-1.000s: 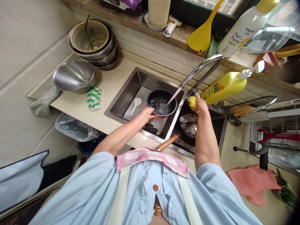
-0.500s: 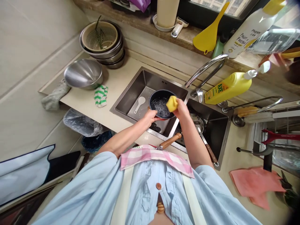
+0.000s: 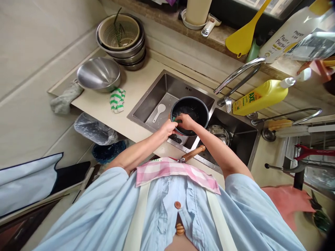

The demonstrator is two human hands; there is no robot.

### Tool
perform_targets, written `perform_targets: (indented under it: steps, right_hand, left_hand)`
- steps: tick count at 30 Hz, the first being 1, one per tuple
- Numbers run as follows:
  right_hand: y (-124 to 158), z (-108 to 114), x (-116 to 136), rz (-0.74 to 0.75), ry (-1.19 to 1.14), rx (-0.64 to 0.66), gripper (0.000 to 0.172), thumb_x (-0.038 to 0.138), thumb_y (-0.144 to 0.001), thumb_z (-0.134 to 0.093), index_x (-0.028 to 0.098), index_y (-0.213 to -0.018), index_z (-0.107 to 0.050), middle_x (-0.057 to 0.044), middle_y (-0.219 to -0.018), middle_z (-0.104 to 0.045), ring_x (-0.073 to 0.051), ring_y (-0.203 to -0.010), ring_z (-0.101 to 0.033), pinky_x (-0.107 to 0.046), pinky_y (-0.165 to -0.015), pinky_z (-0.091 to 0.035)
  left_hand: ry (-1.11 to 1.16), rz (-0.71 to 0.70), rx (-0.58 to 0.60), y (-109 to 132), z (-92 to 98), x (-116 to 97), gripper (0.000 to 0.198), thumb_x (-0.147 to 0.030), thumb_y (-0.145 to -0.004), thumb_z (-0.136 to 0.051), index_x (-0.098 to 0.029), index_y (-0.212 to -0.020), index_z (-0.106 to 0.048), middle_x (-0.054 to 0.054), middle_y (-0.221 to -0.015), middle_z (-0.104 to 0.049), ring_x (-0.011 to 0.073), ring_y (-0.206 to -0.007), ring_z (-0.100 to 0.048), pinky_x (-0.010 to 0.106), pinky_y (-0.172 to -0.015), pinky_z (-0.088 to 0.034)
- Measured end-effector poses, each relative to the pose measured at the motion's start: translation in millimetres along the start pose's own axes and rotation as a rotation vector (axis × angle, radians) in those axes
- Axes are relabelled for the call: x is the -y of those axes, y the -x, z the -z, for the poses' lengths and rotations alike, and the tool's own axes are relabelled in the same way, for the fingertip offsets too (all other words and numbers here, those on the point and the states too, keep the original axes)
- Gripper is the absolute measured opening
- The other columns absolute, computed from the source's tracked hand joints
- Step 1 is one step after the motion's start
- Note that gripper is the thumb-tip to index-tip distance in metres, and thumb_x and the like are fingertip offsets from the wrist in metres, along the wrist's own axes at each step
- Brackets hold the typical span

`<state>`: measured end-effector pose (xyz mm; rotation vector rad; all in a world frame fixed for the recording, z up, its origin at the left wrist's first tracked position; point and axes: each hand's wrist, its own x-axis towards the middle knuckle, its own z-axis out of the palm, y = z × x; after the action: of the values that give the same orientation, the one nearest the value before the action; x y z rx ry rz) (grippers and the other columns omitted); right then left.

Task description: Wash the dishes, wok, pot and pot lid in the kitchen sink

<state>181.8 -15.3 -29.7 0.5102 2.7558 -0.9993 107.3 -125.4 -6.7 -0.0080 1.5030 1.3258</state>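
A dark round pot [image 3: 196, 109], with a trace of red on its outside, is held tilted over the sink basin. My left hand [image 3: 169, 127] grips its near-left rim, fingers closed. Inside the pot, my right hand [image 3: 186, 122] presses a sponge [image 3: 178, 120] against the left wall; only a bit of its green side shows past the fingers. A white rice paddle [image 3: 159, 112] lies on the basin floor to the left. In the right basin sits a shiny metal pan or lid [image 3: 218, 134], partly behind my right forearm.
A wooden handle [image 3: 194, 153] juts over the sink's front edge. The faucet [image 3: 235, 78] and a yellow detergent bottle [image 3: 259, 96] stand behind. Steel bowls [image 3: 99, 74] and a green-striped cloth [image 3: 117, 100] rest left; a pink cloth [image 3: 288, 204] lies right.
My right hand with the sponge has moved from the pot's right rim down to its inner left side. The pot is tilted more toward me, and its foamy water no longer shows.
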Motion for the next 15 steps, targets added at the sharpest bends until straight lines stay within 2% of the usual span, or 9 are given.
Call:
perform_targets:
  steps: [2,5,7,10,13,15]
  right_hand:
    - [0,-5,0,0.074,0.186,-0.076,0.029,0.019,-0.09,-0.057,0.013,-0.112,-0.074,-0.014,-0.12,-0.06,-0.024,-0.103,-0.056,-0.034,-0.093,-0.046]
    - [-10,-12,4,0.119,0.399,0.027,0.036,0.021,-0.096,-0.049,0.013,-0.124,-0.071,-0.018,-0.137,-0.052,-0.03,-0.117,-0.049,-0.039,-0.095,-0.046]
    - [-19,-11,4,0.058,0.488,0.058,0.042,0.018,-0.098,-0.042,0.015,-0.131,-0.068,-0.019,-0.144,-0.047,-0.033,-0.122,-0.046,-0.041,-0.092,-0.048]
    - [-28,-1,0,-0.077,0.537,0.001,0.051,0.011,-0.098,-0.031,0.015,-0.138,-0.062,-0.019,-0.151,-0.042,-0.035,-0.128,-0.043,-0.044,-0.091,-0.049]
    - [-26,4,-12,-0.209,0.548,-0.075,0.052,0.009,-0.097,-0.029,0.011,-0.135,-0.064,-0.022,-0.148,-0.045,-0.038,-0.129,-0.044,-0.05,-0.096,-0.047]
    - [-21,-1,-21,-0.301,0.528,-0.075,0.047,0.01,-0.096,-0.034,0.009,-0.129,-0.068,-0.025,-0.144,-0.048,-0.04,-0.128,-0.045,-0.054,-0.099,-0.045]
  left_hand:
    - [0.02,-0.015,0.009,1,0.2,1,0.062,0.005,-0.058,-0.052,-0.018,-0.115,-0.058,0.001,-0.069,-0.068,0.0328,-0.078,-0.076,0.064,-0.079,-0.061]
    - [0.035,-0.012,0.01,3,0.0,5,0.06,0.005,-0.058,-0.051,-0.018,-0.113,-0.057,0.001,-0.071,-0.068,0.0307,-0.078,-0.076,0.058,-0.079,-0.063]
    - [0.021,0.009,-0.005,5,1.5,8,0.055,0.004,-0.059,-0.051,-0.017,-0.11,-0.057,0.0,-0.066,-0.065,0.0303,-0.076,-0.076,0.055,-0.077,-0.064]
    - [0.021,0.017,-0.025,7,5.9,13,0.052,0.002,-0.059,-0.051,-0.015,-0.107,-0.058,0.001,-0.064,-0.064,0.0298,-0.072,-0.075,0.054,-0.073,-0.065]
    - [0.043,-0.031,-0.075,8,9.5,17,0.063,0.001,-0.059,-0.052,-0.019,-0.119,-0.057,0.004,-0.079,-0.068,0.0275,-0.069,-0.074,0.054,-0.073,-0.065]
    - [0.044,-0.066,-0.112,7,10.5,20,0.075,0.0,-0.061,-0.054,-0.025,-0.131,-0.052,0.004,-0.091,-0.069,0.0262,-0.07,-0.074,0.053,-0.072,-0.065]
